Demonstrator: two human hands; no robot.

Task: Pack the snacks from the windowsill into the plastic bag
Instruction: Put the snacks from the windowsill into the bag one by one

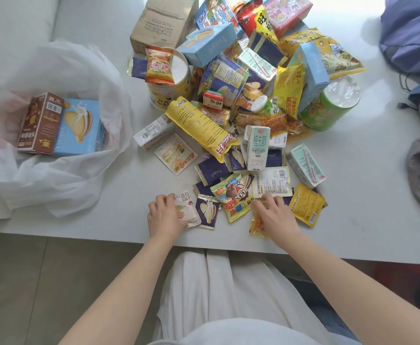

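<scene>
A heap of snack packets, boxes and tubs covers the white windowsill (pixel 104 230). At the left lies an open white plastic bag (pixel 54 185) holding a brown box (pixel 38 123) and a light blue box (pixel 80 128). My left hand (pixel 165 215) rests on a white lychee tea sachet (pixel 187 207) near the front edge, fingers curled over its left side. My right hand (pixel 276 212) presses on an orange snack packet (pixel 258 226), beside a yellow cartoon packet (pixel 233 197). An upright milk carton (pixel 257 148) stands just behind.
A cardboard box (pixel 161 21) stands at the back. A yellow tub (pixel 171 80) and a green tub (pixel 328 108) sit in the heap. Blue and grey fabric bags (pixel 413 38) lie along the right. The sill's front edge runs just below my hands.
</scene>
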